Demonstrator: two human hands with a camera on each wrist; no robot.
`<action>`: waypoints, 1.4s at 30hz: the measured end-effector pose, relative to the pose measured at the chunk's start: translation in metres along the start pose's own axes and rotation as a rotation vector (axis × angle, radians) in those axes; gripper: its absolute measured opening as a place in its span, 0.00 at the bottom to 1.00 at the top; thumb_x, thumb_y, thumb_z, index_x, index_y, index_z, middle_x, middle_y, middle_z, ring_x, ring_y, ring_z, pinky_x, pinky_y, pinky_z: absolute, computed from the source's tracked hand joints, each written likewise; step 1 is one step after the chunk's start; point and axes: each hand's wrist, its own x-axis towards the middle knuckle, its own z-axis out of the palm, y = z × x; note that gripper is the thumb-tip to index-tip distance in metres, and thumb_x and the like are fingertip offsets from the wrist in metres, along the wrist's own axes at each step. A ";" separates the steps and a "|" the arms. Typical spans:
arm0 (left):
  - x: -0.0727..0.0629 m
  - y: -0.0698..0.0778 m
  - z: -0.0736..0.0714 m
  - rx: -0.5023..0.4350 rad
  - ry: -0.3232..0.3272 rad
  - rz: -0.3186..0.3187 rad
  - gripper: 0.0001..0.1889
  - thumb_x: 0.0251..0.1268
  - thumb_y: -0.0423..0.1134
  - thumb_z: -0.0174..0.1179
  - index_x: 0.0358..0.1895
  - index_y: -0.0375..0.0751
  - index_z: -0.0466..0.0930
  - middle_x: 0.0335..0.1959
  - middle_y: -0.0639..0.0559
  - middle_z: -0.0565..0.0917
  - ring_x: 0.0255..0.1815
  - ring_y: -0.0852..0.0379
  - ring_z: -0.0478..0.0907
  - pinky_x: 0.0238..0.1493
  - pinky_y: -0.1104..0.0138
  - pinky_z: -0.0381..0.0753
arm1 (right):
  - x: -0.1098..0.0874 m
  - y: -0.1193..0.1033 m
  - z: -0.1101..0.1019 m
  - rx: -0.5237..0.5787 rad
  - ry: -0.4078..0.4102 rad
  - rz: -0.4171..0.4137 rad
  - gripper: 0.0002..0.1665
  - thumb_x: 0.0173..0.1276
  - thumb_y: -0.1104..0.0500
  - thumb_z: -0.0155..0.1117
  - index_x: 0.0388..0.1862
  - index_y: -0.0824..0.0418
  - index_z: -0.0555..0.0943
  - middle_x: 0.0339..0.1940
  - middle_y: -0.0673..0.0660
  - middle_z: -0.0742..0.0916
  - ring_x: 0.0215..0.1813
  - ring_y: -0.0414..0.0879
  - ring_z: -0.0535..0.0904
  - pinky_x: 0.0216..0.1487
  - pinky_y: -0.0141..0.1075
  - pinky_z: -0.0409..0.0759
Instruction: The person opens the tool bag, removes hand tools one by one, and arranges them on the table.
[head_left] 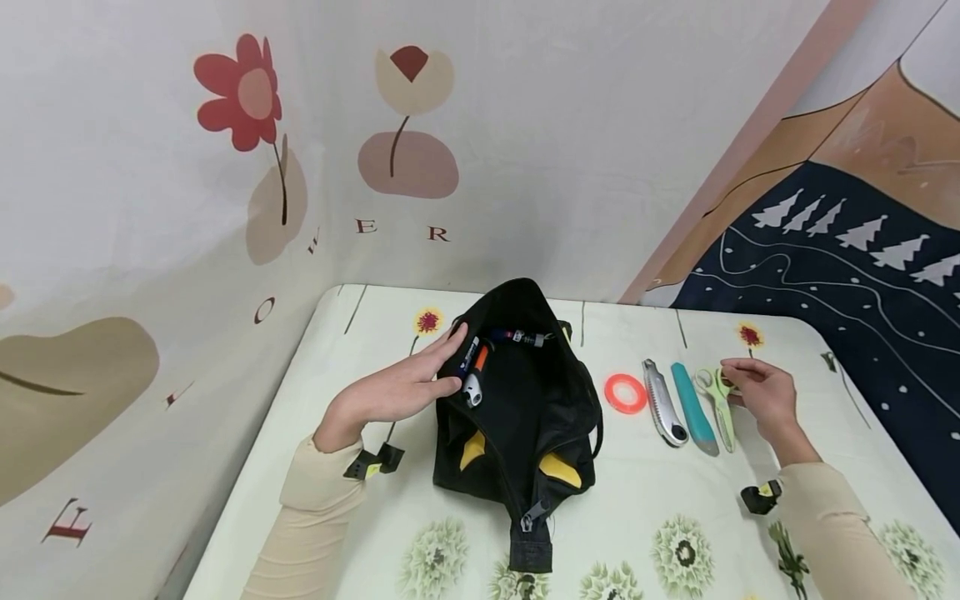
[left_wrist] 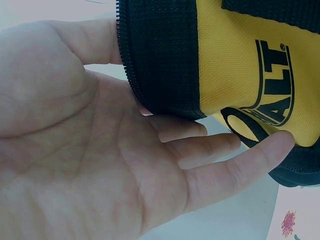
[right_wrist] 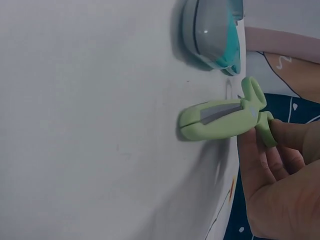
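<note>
A black and yellow tool bag [head_left: 517, 433] stands unzipped in the middle of the table. My left hand [head_left: 401, 387] grips its left rim, thumb on the inner side and fingers along the yellow outside, as the left wrist view shows. In the bag lie a dark marker [head_left: 468, 357], an orange and grey tool [head_left: 476, 385] and a dark blue pen-like item [head_left: 517, 337]. On the right, my right hand [head_left: 763, 396] pinches one finger loop of the light green scissors [right_wrist: 220, 120]. Their blades, covered by a green sheath, point toward the table's front.
Left of the scissors lie a teal-handled cutter [head_left: 693, 408], a silver utility knife [head_left: 663, 404] and a red tape ring [head_left: 626, 393], side by side. The bag's zip pull [head_left: 534, 515] hangs at its front end. A patterned white cloth [head_left: 615, 500] covers the table.
</note>
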 end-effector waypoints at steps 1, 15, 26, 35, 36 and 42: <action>0.000 0.000 0.000 -0.001 0.000 0.001 0.41 0.92 0.40 0.48 0.92 0.36 0.32 0.93 0.38 0.31 0.93 0.39 0.27 0.89 0.38 0.36 | 0.001 0.001 0.000 -0.010 0.003 -0.001 0.08 0.86 0.61 0.63 0.51 0.57 0.89 0.27 0.29 0.85 0.33 0.28 0.83 0.34 0.28 0.87; -0.001 0.001 0.001 -0.003 -0.002 -0.001 0.41 0.92 0.40 0.48 0.92 0.36 0.33 0.93 0.38 0.31 0.93 0.39 0.27 0.89 0.39 0.37 | -0.003 0.008 0.000 -0.168 -0.008 -0.013 0.25 0.86 0.63 0.62 0.74 0.74 0.77 0.34 0.37 0.83 0.32 0.23 0.79 0.35 0.25 0.86; 0.000 0.000 0.001 0.007 0.004 0.012 0.41 0.92 0.41 0.47 0.92 0.35 0.33 0.93 0.38 0.31 0.93 0.39 0.27 0.89 0.38 0.37 | -0.003 0.010 -0.001 -0.230 0.031 0.011 0.24 0.86 0.63 0.60 0.74 0.73 0.78 0.45 0.53 0.84 0.32 0.25 0.77 0.35 0.23 0.84; 0.000 0.001 0.001 0.012 0.009 0.008 0.41 0.92 0.39 0.48 0.92 0.34 0.33 0.93 0.38 0.31 0.93 0.39 0.28 0.89 0.39 0.37 | -0.004 0.008 0.000 -0.236 0.015 0.009 0.25 0.86 0.62 0.61 0.75 0.73 0.77 0.49 0.58 0.84 0.34 0.26 0.77 0.35 0.24 0.85; 0.000 0.001 0.001 0.012 0.008 0.008 0.41 0.92 0.39 0.48 0.92 0.34 0.33 0.93 0.38 0.31 0.93 0.39 0.28 0.89 0.39 0.37 | -0.004 0.008 0.000 -0.238 0.015 0.011 0.25 0.87 0.62 0.61 0.75 0.73 0.77 0.50 0.59 0.84 0.34 0.27 0.77 0.35 0.23 0.84; 0.000 0.001 0.001 0.012 0.006 0.010 0.41 0.91 0.39 0.48 0.92 0.35 0.33 0.93 0.39 0.31 0.93 0.39 0.28 0.89 0.39 0.37 | -0.004 0.006 0.002 -0.251 0.030 0.031 0.27 0.87 0.61 0.60 0.77 0.73 0.76 0.63 0.70 0.81 0.32 0.27 0.77 0.34 0.23 0.84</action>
